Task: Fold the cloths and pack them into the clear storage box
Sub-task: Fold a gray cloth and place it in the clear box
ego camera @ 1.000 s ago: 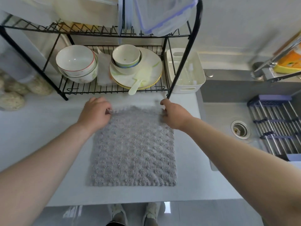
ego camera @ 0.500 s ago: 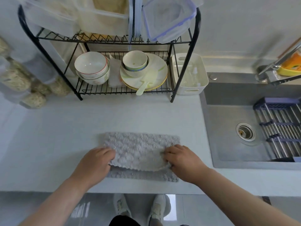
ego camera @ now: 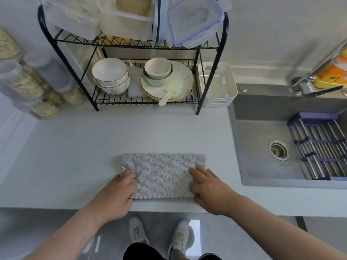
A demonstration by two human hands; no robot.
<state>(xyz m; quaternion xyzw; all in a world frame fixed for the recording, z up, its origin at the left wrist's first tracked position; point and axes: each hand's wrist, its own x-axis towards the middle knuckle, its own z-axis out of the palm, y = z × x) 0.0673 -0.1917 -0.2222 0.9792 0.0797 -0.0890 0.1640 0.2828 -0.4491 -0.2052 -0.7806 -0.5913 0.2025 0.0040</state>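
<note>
A fluffy grey cloth [ego camera: 162, 173] lies folded in half on the white counter [ego camera: 75, 156], near its front edge. My left hand [ego camera: 114, 196] rests flat on the cloth's near left corner with its fingers fairly straight. On the near right corner my right hand [ego camera: 210, 186] presses down, fingers spread and straight. A clear storage box with a blue-trimmed lid [ego camera: 195, 19] leans on the top shelf of the black wire rack [ego camera: 146, 44]. More clear containers [ego camera: 97, 15] stand to its left on that shelf.
The rack's lower shelf holds bowls [ego camera: 110, 76], plates [ego camera: 167, 81] and a spatula. A white bin [ego camera: 216, 83] stands beside it. Jars of grain [ego camera: 28, 83] line the left. To the right is the sink [ego camera: 281, 147] with a drying rack [ego camera: 323, 147] and a faucet [ego camera: 319, 62].
Both hands brought the cloth's far edge toward me, folding it in half. They have let go of the edge and now lie flat on the folded cloth.
</note>
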